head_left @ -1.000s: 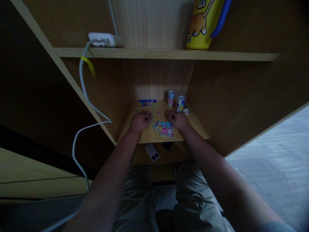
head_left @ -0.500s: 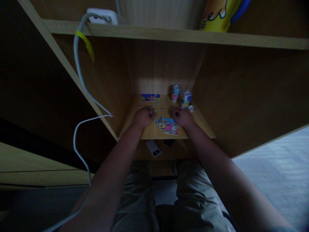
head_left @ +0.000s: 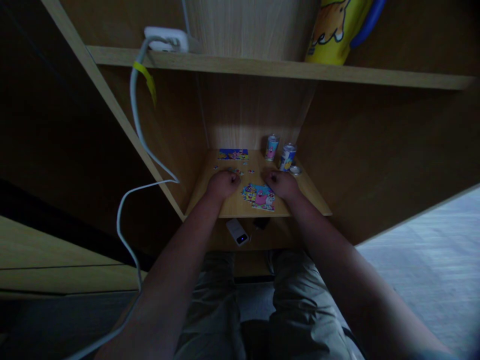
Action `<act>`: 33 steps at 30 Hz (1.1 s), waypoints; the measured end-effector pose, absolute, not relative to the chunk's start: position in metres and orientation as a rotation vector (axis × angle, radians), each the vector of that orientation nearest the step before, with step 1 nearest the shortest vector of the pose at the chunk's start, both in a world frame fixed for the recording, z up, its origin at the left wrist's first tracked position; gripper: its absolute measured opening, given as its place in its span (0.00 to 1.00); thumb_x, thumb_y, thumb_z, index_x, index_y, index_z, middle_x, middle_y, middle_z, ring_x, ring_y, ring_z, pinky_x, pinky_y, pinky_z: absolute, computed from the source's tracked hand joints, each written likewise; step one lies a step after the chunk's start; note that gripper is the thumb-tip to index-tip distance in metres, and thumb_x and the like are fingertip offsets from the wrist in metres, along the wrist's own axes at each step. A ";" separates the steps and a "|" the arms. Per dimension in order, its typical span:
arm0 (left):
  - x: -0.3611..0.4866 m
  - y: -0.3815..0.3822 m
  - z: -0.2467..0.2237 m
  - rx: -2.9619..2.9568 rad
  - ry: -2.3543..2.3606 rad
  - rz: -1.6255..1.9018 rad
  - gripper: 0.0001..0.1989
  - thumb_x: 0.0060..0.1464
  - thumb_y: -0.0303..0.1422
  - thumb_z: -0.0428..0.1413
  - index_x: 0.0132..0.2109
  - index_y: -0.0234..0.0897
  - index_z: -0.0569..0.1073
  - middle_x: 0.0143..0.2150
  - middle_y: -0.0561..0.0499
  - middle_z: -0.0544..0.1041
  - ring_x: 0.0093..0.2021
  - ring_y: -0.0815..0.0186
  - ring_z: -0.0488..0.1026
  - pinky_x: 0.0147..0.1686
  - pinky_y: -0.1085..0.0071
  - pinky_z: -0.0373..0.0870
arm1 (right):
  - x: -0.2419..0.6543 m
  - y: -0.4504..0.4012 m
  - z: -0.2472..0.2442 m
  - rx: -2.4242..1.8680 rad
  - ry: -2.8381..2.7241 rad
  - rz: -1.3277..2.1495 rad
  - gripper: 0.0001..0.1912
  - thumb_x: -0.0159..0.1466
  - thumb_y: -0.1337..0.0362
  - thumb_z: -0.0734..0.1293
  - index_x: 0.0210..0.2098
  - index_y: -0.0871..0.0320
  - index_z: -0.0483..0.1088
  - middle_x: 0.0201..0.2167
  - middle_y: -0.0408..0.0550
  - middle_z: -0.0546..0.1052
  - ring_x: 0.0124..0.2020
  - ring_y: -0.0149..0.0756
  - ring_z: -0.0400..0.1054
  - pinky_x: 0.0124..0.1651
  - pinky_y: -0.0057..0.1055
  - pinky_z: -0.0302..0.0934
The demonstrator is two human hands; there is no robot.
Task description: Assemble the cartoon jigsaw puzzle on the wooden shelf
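Note:
A partly joined cartoon jigsaw (head_left: 259, 196) lies near the front edge of the wooden shelf board (head_left: 232, 207). My left hand (head_left: 224, 183) rests at its left with the fingers curled; whatever they hold, if anything, is hidden. Curled in the same way, my right hand (head_left: 282, 183) is at the jigsaw's upper right corner, and its fingertips are too dark to make out. Several loose pieces (head_left: 238, 172) lie just beyond my left hand, and another small group (head_left: 251, 171) sits between the hands. A printed picture strip (head_left: 233, 154) lies at the back.
Two cartoon cans, one at the back (head_left: 272, 147) and one nearer (head_left: 287, 157), stand at the right beside a round lid (head_left: 295, 170). A white device (head_left: 237, 232) lies on the lower level. A pale cable (head_left: 135, 110) hangs at the left from the upper shelf (head_left: 240, 66).
The camera view has tilted slightly, so the upper shelf sits lower in the picture. Both hands have stayed nearly in place, and the jigsaw looks the same.

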State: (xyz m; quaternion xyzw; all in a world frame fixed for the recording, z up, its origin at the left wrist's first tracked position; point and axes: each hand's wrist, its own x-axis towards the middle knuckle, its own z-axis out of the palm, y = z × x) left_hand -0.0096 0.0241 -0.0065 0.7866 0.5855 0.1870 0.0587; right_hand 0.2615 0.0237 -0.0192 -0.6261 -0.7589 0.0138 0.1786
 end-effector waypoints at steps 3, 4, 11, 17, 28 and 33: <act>-0.010 0.024 -0.006 2.399 1.774 0.555 0.22 0.72 0.42 0.52 0.32 0.42 0.83 0.32 0.44 0.84 0.37 0.55 0.79 0.36 0.63 0.65 | 0.261 0.023 -0.017 -1.757 -2.152 0.042 0.22 0.80 0.51 0.62 0.42 0.54 0.84 0.42 0.52 0.88 0.42 0.42 0.80 0.37 0.33 0.57; -0.010 0.025 -0.006 2.399 1.782 0.552 0.22 0.72 0.43 0.52 0.32 0.42 0.83 0.32 0.44 0.84 0.37 0.55 0.79 0.36 0.63 0.65 | 0.261 0.023 -0.016 -1.755 -2.154 0.045 0.22 0.80 0.51 0.62 0.41 0.54 0.84 0.42 0.52 0.88 0.42 0.41 0.80 0.37 0.32 0.57; -0.010 0.024 -0.006 2.378 1.770 0.578 0.22 0.72 0.42 0.51 0.32 0.42 0.83 0.31 0.44 0.84 0.36 0.55 0.80 0.36 0.63 0.65 | 0.261 0.023 -0.017 -1.750 -2.136 0.052 0.21 0.80 0.52 0.63 0.41 0.54 0.84 0.41 0.51 0.88 0.41 0.40 0.80 0.37 0.32 0.56; -0.011 0.025 -0.006 2.388 1.748 0.582 0.22 0.71 0.43 0.52 0.32 0.42 0.83 0.33 0.43 0.85 0.36 0.54 0.80 0.36 0.63 0.65 | 0.261 0.023 -0.017 -1.739 -2.138 0.064 0.21 0.80 0.51 0.63 0.42 0.54 0.85 0.42 0.52 0.88 0.41 0.41 0.80 0.38 0.31 0.57; -0.010 0.024 -0.006 2.399 1.776 0.555 0.23 0.72 0.43 0.51 0.33 0.42 0.84 0.33 0.44 0.85 0.36 0.55 0.80 0.36 0.63 0.64 | 0.261 0.024 -0.018 -1.740 -2.117 0.070 0.21 0.80 0.51 0.64 0.42 0.53 0.85 0.42 0.51 0.88 0.42 0.41 0.80 0.39 0.31 0.59; -0.011 0.025 -0.005 2.403 1.777 0.541 0.23 0.72 0.43 0.51 0.33 0.42 0.83 0.33 0.44 0.85 0.36 0.54 0.80 0.36 0.62 0.64 | 0.262 0.025 -0.018 -1.740 -2.139 0.068 0.20 0.80 0.52 0.63 0.42 0.53 0.84 0.42 0.51 0.88 0.42 0.40 0.80 0.39 0.31 0.59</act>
